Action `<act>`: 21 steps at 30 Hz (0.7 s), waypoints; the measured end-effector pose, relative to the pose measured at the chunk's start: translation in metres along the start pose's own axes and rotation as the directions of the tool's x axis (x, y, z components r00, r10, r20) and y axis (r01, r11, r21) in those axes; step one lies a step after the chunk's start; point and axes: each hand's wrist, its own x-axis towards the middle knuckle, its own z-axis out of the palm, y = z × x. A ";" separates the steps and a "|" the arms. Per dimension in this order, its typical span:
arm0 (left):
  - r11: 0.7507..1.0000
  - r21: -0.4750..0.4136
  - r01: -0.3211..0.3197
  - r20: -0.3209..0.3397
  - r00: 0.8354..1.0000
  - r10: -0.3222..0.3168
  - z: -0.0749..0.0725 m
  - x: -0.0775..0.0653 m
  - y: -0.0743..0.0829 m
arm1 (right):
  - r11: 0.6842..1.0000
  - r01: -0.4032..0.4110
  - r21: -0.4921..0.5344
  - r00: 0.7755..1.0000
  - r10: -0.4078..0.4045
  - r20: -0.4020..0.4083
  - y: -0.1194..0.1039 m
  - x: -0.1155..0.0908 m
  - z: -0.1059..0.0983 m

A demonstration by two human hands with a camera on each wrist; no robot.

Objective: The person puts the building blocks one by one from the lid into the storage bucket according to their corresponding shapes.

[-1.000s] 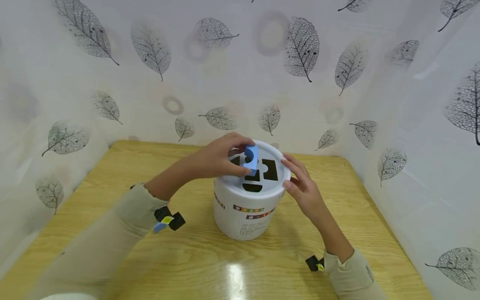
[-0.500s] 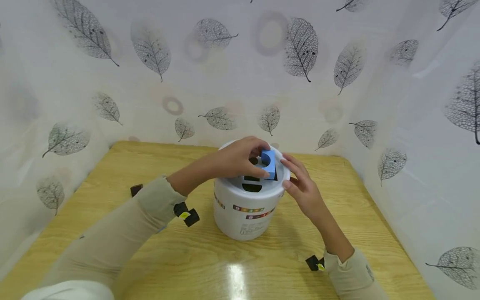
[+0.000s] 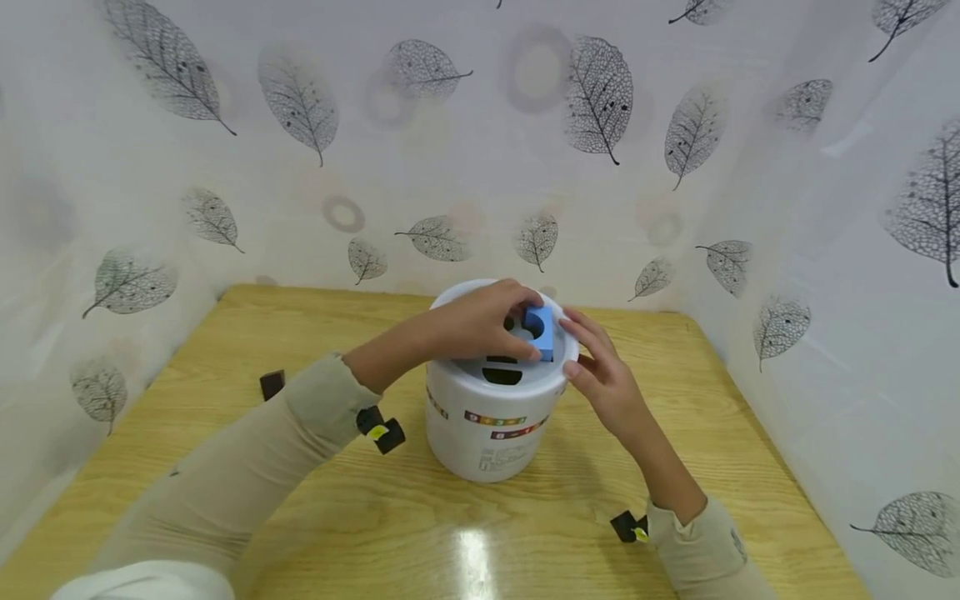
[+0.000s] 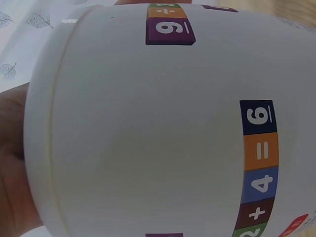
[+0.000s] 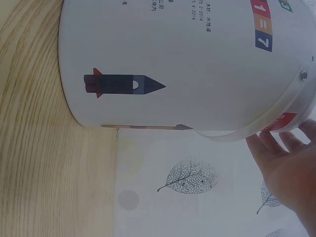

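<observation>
A white bucket [image 3: 483, 454] stands upright on the table, its recessed lid cut with several dark, shaped openings. My left hand [image 3: 476, 321] reaches over the lid and pinches a blue block [image 3: 547, 337] with a round notch in its side. The block is at the opening on the lid's right; how far it sits in cannot be seen. My right hand [image 3: 607, 383] rests on the bucket's right rim with extended fingers, and in the right wrist view those fingers [image 5: 266, 148] touch the rim. Bucket wall [image 4: 143, 128] fills the left wrist view, hiding the block there.
A dark block [image 3: 272, 384] lies on the wooden table [image 3: 375, 517] to the left, beside my left sleeve. Leaf-printed white sheeting [image 3: 450, 150] stands behind and at both sides. A pale carrying handle [image 5: 256, 123] hangs on the bucket's side.
My left hand has moved right across the lid, carrying the blue block from above the middle openings to the right one and slightly lower. The right hand and bucket have stayed put.
</observation>
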 end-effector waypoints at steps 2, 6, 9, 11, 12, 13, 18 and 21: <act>1.000 0.020 0.005 0.000 1.000 -0.005 0.001 0.001 0.000 | 1.000 -0.005 -0.002 1.000 0.005 -0.006 0.000 0.000 0.000; 0.999 0.043 0.008 -0.002 1.000 -0.008 0.001 0.002 0.001 | 1.000 -0.007 -0.003 1.000 0.007 -0.010 -0.001 0.000 0.000; 0.999 0.050 0.004 -0.011 1.000 -0.004 0.002 0.000 -0.001 | 1.000 -0.001 0.001 1.000 0.001 -0.007 -0.001 0.000 0.001; 0.999 0.046 0.005 -0.026 1.000 -0.004 0.002 -0.003 -0.003 | 1.000 0.008 0.005 1.000 -0.008 -0.005 0.000 0.000 0.001; 0.999 0.040 0.009 -0.037 0.999 -0.007 0.001 -0.004 -0.005 | 1.000 0.013 0.013 1.000 -0.013 -0.005 -0.001 0.000 0.001; 1.000 0.027 0.012 -0.048 0.999 -0.011 0.000 -0.007 -0.007 | 1.000 0.016 0.022 1.000 -0.015 -0.007 -0.001 0.000 0.001; 0.997 -0.070 0.027 -0.114 0.993 -0.034 -0.008 -0.025 -0.020 | 0.998 0.011 0.058 1.000 -0.010 -0.023 -0.001 0.001 0.002; 0.993 -0.113 0.015 -0.171 0.985 -0.034 -0.013 -0.043 -0.029 | 0.999 0.006 0.053 1.000 -0.005 -0.029 -0.001 0.000 0.002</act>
